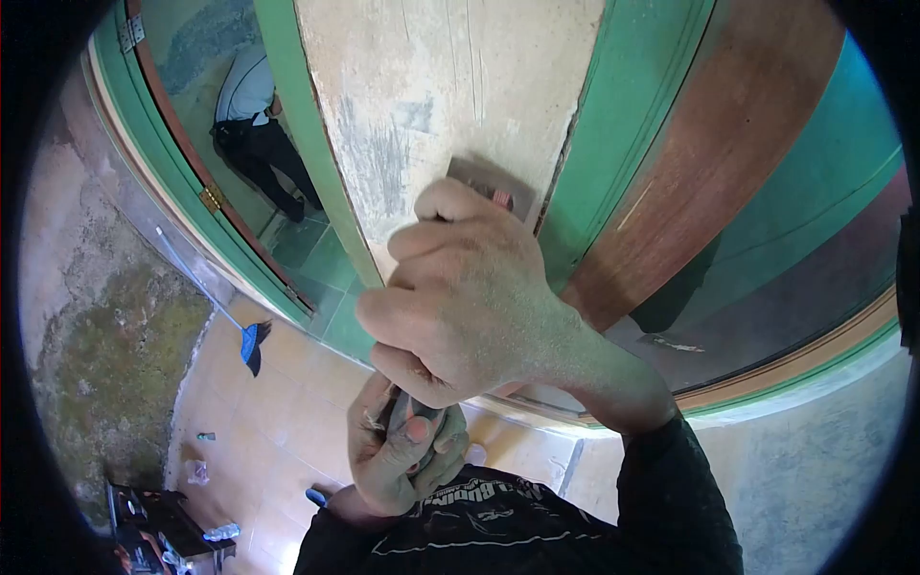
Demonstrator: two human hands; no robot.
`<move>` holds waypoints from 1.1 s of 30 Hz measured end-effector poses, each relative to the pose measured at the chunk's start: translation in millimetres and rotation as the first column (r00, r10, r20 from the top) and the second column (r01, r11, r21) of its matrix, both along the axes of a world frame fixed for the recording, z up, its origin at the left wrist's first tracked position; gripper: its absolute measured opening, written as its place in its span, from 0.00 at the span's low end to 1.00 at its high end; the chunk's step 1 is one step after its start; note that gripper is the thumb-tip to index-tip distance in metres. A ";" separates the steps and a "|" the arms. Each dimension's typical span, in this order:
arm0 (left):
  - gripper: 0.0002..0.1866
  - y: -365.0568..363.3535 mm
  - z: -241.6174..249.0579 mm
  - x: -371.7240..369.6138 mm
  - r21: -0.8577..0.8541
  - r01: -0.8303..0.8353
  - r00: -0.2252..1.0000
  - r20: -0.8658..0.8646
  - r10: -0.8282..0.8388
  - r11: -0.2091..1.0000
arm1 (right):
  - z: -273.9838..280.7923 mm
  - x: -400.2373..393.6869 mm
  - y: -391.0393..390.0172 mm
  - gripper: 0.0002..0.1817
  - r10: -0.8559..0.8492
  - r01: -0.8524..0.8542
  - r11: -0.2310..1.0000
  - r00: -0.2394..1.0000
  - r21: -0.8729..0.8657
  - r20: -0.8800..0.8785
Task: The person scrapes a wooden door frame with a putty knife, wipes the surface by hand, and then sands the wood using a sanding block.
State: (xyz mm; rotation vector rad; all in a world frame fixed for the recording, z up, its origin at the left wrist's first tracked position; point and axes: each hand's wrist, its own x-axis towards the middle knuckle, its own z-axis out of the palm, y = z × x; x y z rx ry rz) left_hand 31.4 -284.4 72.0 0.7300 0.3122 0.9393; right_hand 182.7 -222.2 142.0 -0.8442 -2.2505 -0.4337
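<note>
My right hand [470,297], dusty and with its fingers curled closed, is wrapped round a tool in front of a pale wooden panel. The tool's flat, squarish grey-brown head [487,182], with a small red part, shows above the knuckles and overlaps the panel [412,57]. Lower down, close to my chest, my left hand [402,455] is closed round the dark grey lower end [407,419] of what looks like the same tool. Most of its body is hidden behind my right hand, so I cannot tell its exact kind. Grey scuffed patches mark the panel left of the head.
Green frame strips [632,125] border the panel, with glass at the right. Through the doorway at left stands a person [254,125]. A blue broom [251,343] leans over the tiled floor [268,431]. A dark table [168,532] with items stands at lower left.
</note>
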 end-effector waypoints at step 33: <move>0.30 6.9 12.4 -8.4 0.067 0.055 0.998 -0.003 -0.055 0.996 | 5.1 -3.9 3.3 0.09 -0.029 0.029 0.999 1.000 0.022 -0.006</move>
